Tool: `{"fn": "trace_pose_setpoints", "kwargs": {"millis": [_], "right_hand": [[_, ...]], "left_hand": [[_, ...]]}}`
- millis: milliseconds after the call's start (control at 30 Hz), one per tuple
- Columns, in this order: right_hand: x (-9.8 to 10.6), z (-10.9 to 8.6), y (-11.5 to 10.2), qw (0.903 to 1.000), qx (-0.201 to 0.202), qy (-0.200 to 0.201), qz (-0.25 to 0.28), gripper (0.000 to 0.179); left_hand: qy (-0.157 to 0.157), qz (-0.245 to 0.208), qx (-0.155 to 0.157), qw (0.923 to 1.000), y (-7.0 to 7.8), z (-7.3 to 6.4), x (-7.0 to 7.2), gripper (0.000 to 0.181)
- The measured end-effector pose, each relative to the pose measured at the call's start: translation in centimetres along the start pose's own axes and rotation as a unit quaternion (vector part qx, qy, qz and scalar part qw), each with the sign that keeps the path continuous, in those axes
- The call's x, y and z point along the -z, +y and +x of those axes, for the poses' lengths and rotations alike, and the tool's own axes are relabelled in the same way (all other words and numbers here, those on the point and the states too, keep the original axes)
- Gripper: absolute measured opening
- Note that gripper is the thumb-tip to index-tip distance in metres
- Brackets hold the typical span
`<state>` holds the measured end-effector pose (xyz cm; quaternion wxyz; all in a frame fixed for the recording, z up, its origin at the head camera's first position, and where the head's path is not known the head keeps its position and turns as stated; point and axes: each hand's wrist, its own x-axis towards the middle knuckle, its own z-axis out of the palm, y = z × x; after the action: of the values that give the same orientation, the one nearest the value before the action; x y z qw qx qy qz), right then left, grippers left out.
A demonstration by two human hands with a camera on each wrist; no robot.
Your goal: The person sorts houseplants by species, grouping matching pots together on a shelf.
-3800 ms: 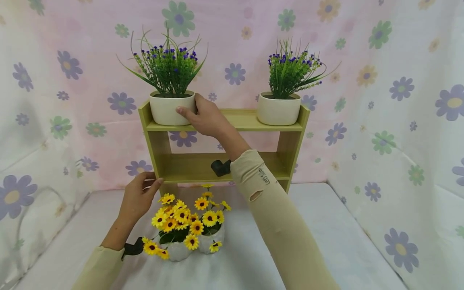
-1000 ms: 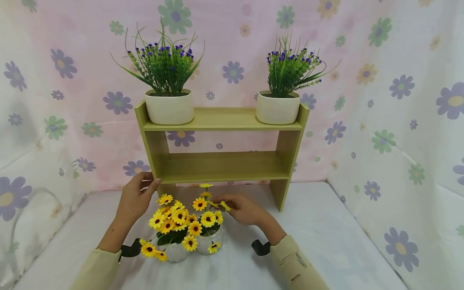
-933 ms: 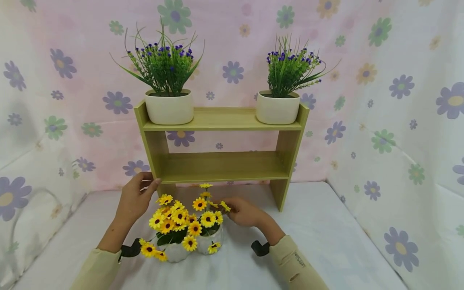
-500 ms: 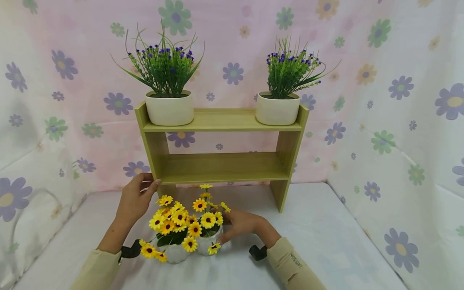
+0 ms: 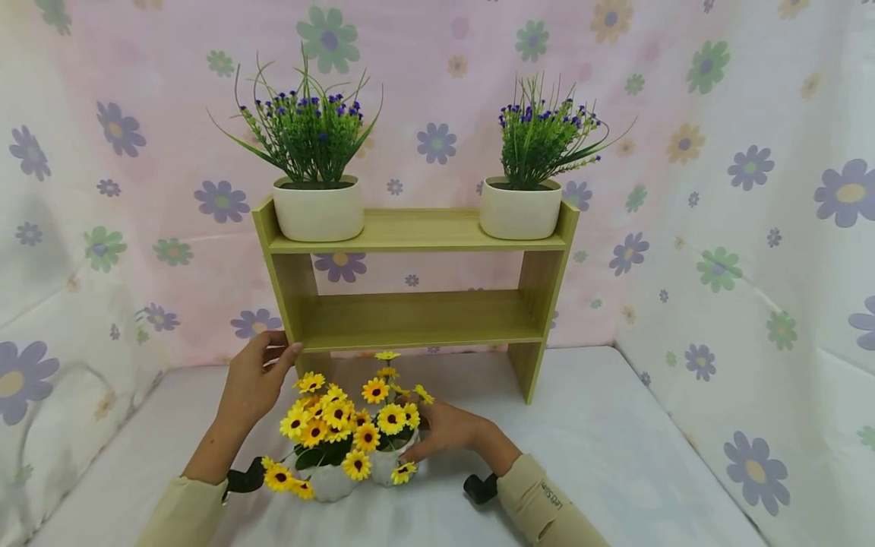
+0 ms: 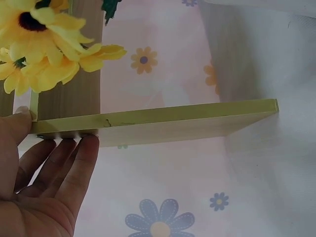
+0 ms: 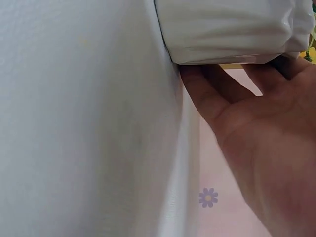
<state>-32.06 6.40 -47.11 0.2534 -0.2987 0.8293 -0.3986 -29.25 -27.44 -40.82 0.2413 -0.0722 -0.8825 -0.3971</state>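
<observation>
- white, ridged, glossy pot point(image 5: 384, 468) of yellow, dark-centred, daisy-like flowers point(image 5: 392, 419): upright on the white cloth-covered table point(image 5: 615, 456), in front of the shelf.
- right hand point(image 5: 447, 431): grips this pot, thumb on its near side, fingers slightly spread and bent along its far side; their tips are hidden.
- second white ridged pot point(image 5: 333, 482), similarly planted: just beside it on the left, blooms overlapping.
- left hand point(image 5: 253, 380): pinches the left upright of the pale yellow-green wooden shelf point(image 5: 424, 319), thumb at the front edge, fingers close together against the outer face.
- cream oval planters point(image 5: 319, 213) with purple-flowered greenery: one at each end of the top board.
- pink-and-white flower-printed cloth backdrop point(image 5: 437, 45): behind the shelf.
</observation>
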Motion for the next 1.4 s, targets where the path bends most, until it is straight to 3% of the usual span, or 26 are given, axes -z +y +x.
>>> {"fn": "trace_pose_setpoints", "kwargs": {"millis": [267, 567, 1000, 1267, 1400], "right_hand": [[-0.2, 0.0, 0.7, 0.9996, 0.023, 0.014, 0.002, 0.098], [-0.1, 0.2, 0.7, 0.9941, 0.1, -0.008, 0.042, 0.097], [0.8, -0.4, 0.1, 0.9917, 0.123, 0.018, 0.03, 0.098], [2.0, -1.4, -1.8, 0.9889, 0.139, 0.028, 0.045, 0.086], [2.6, -2.2, -2.8, 0.989, 0.136, 0.036, 0.045, 0.088]], "left_hand": [[0.003, -0.001, -0.002, 1.0, -0.1, -0.2, -0.2, 0.05], [0.003, 0.0, 0.002, 1.0, -0.1, -0.4, -0.2, 0.051], [0.003, 0.0, -0.001, 1.0, -0.2, -0.2, -0.2, 0.05], [0.003, -0.002, -0.006, 1.0, 0.0, 0.0, -0.1, 0.05], [0.002, -0.003, -0.006, 1.0, 0.0, 0.1, -0.1, 0.05]]}}
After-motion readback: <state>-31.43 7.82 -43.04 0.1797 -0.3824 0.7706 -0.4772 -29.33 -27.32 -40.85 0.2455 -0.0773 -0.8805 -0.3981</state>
